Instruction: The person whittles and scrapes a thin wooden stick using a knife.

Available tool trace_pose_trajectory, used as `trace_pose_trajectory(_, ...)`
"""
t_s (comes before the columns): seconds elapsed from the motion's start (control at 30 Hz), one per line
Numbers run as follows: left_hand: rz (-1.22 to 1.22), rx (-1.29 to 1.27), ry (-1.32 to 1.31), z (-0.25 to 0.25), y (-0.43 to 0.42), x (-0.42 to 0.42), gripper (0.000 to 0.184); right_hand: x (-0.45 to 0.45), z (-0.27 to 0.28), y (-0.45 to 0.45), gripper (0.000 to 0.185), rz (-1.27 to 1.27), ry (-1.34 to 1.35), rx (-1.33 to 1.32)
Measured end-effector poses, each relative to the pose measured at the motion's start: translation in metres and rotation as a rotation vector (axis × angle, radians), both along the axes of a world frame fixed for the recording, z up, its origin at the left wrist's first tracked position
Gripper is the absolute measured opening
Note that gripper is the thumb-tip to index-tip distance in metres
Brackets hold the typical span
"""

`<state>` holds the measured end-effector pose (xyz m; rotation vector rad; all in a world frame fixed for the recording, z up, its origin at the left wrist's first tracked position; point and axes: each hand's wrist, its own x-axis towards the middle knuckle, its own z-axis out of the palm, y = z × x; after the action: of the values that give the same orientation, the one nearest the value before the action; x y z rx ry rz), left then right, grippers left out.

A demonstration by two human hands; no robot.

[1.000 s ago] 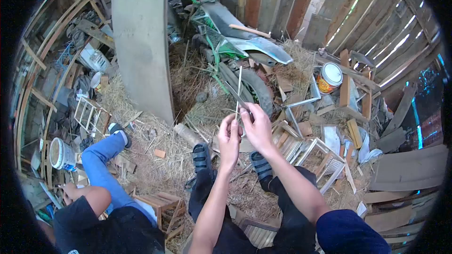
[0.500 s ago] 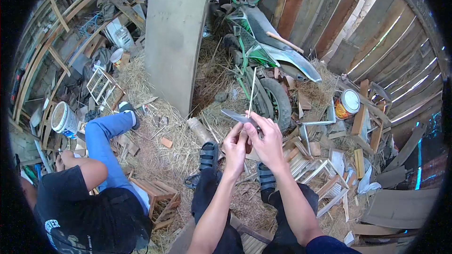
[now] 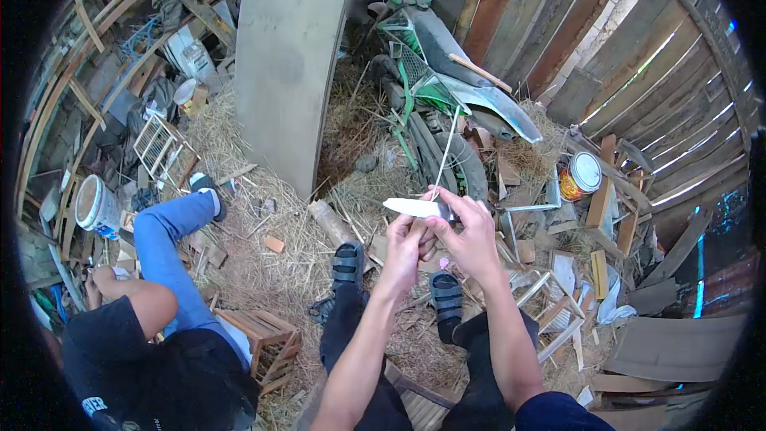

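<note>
A knife shows its bright, flat blade pointing left across the tops of my hands. My right hand is closed round its handle end, thumb against the metal. Beside it, my left hand is closed just below the blade, touching the right hand. A thin pale strip rises from between the hands, leaning up and to the right. My left fingers seem to pinch its lower end, which is mostly hidden behind the blade and fingers.
Another person sits at the lower left by a wooden crate. A green motorbike stands ahead beside a tall board. A white bucket is at left, a paint can at right. Straw and wood scraps cover the ground.
The knife blade has turned, so its flat side now shows bright. The strip leans further right. Since the earliest frame, the view has shifted and the hands have moved slightly right.
</note>
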<state>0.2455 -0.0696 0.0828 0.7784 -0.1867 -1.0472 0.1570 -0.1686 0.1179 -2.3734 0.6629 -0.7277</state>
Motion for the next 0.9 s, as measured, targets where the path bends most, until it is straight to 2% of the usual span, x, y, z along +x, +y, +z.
trace_pose_trajectory(0.1,-0.028,0.024,-0.193,-0.009,0.006,0.010,0.042,0.001,0.003,-0.005,0.054,0.059,-0.010,-0.062)
trace_pose_trajectory(0.27,-0.063,0.032,-0.159,-0.013,0.018,0.011,0.053,0.003,0.003,-0.003,0.053,0.098,-0.050,-0.119)
trace_pose_trajectory(0.63,-0.118,0.116,-0.163,-0.006,0.021,0.007,0.048,-0.013,0.008,-0.005,0.053,0.068,-0.068,-0.204)
trace_pose_trajectory(0.83,-0.218,0.067,-0.145,-0.014,0.013,0.001,0.042,-0.024,0.013,-0.016,0.054,0.014,-0.113,-0.257)
trace_pose_trajectory(0.9,-0.217,0.036,-0.127,-0.011,0.007,-0.004,0.022,-0.029,0.015,-0.021,0.053,0.004,-0.095,-0.253)
